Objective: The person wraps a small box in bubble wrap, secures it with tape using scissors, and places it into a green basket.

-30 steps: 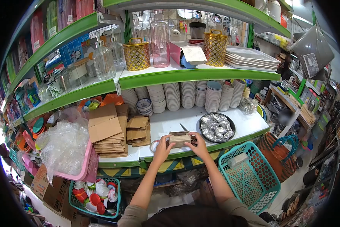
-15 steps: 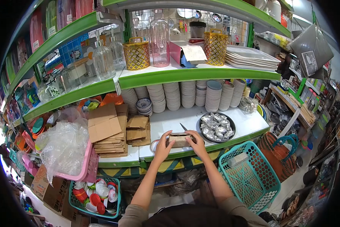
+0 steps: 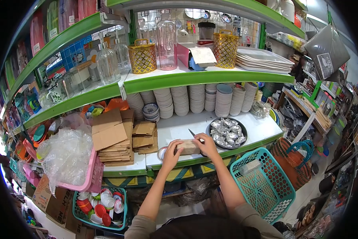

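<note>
A small brown cardboard box is held above the front of the white shelf, its upper face flat. My left hand grips the box's left end, thumb on the near side. At the other end, my right hand has its fingers bent around the right edge. A thin dark pointed tool lies just behind the box, partly hidden by my right fingers. Beside my left hand, a roll of tape shows in part. To the right stands a dark round pan filled with silver foil-like pieces.
Flattened cardboard boxes are stacked on the left. Piles of white bowls line the back. Below the shelf edge are a teal basket on the right, a pink basket with bubble wrap, and a teal basket of small dishes.
The box's top, which showed a dark opening, now looks covered by a flap. My right hand has shifted slightly right and its fingers have moved over the box's end.
</note>
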Demonstrator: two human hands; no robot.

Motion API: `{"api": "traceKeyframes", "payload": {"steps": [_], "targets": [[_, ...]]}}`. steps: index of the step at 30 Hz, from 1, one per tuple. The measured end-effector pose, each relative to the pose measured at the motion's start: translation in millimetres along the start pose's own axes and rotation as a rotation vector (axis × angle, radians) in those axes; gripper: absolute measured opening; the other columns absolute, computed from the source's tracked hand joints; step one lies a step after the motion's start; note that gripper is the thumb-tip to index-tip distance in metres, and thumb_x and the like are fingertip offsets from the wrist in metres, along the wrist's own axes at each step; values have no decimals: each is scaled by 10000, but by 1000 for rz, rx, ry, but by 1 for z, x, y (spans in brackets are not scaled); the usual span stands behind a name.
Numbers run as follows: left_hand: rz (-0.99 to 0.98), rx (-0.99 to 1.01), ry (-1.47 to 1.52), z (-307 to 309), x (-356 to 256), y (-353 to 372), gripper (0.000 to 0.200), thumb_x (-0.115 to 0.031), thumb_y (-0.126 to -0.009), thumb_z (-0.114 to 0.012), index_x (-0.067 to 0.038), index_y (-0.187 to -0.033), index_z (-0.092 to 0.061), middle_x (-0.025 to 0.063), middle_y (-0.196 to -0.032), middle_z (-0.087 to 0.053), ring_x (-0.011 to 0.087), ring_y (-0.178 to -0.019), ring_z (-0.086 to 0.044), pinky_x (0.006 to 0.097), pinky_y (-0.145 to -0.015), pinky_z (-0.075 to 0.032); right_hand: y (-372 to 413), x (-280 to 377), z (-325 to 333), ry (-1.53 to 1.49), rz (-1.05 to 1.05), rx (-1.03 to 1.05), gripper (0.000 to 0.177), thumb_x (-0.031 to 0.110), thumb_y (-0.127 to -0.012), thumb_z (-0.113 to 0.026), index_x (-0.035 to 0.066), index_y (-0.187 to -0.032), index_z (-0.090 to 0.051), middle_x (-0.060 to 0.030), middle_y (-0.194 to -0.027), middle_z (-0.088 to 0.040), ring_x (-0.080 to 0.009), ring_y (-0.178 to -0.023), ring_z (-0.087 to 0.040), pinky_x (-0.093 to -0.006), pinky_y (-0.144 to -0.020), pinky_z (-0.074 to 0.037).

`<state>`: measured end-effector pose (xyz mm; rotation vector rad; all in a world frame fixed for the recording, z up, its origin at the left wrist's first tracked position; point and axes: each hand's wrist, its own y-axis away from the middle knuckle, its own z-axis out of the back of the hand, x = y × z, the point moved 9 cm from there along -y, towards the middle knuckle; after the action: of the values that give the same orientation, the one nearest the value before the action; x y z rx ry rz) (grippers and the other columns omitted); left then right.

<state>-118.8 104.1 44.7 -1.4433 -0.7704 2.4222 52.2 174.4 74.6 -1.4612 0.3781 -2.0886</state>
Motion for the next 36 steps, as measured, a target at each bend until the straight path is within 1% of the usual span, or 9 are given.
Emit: {"api": "traceKeyframes", "payload": {"steps": [2,3,5,9,11,15,30,33,36], "targets": [[4,-2,0,0,1,1,289,-212,-894,-610,-64,-1141,-594,133,-1199,-555,254,-1089,-543,318,-905,-421,-11,-4,-10,220,-153,151,243,258,-761,-745,31,-812,-671,-115,-830,-675,-268,-753,-643,-331,-676,-501],[8,-7,-2,0,1,1,293,-215,-891,-614,-67,-1144,-597,137,-1207,-553,255,-1087,-544,317,-904,-420,-15,2,-9,220,-154,150,243,258,-761,-745,31,-812,-671,-115,-830,-675,-268,-753,-643,-331,-676,-501],[4,-7,-11,1,-1,2,300,-216,-889,-618,-67,-1149,-597,141,-1215,-552,257,-1081,-547,318,-901,-422,-20,20,-13,334,-72,156,277,245,-704,-792,2,-735,-663,-121,-659,-651,-244,-625,-636,-336,-633,-499],[34,11,-2,1,1,2,305,-215,-883,-627,-70,-1150,-602,150,-1232,-550,265,-1084,-554,321,-906,-424,-24,16,-21,476,-94,212,321,271,-656,-823,-4,-694,-662,-140,-669,-655,-256,-618,-637,-348,-615,-498],[23,5,0,1,1,2,303,-213,-881,-628,-69,-1147,-604,150,-1233,-550,267,-1096,-553,325,-916,-425,-24,8,-22,324,-134,240,346,300,-619,-831,-4,-677,-676,-168,-680,-659,-304,-644,-653,-377,-630,-522],[9,2,-8,1,0,1,300,-206,-876,-632,-67,-1140,-605,150,-1237,-548,277,-1131,-548,338,-943,-424,-24,11,-23,415,-111,221,333,283,-623,-827,-7,-693,-680,-167,-690,-663,-297,-646,-655,-374,-631,-524],[19,18,-23,2,-2,2,316,-236,-875,-632,-98,-1158,-597,146,-1274,-537,330,-1177,-527,372,-955,-427,-20,7,-21,306,-176,244,349,295,-625,-847,-4,-672,-672,-135,-649,-658,-258,-593,-638,-342,-596,-508],[31,29,-21,3,0,2,319,-241,-874,-632,-100,-1158,-597,149,-1276,-535,332,-1180,-525,373,-957,-425,-21,6,-22,398,-136,217,361,308,-621,-849,-3,-668,-670,-130,-641,-655,-254,-587,-634,-341,-593,-505],[26,21,-27,1,2,1,320,-248,-875,-630,-101,-1158,-597,141,-1277,-536,326,-1177,-527,373,-955,-425,-22,-4,-28,252,-145,287,373,323,-620,-849,-1,-671,-671,-131,-648,-658,-257,-599,-640,-343,-598,-507]]}}
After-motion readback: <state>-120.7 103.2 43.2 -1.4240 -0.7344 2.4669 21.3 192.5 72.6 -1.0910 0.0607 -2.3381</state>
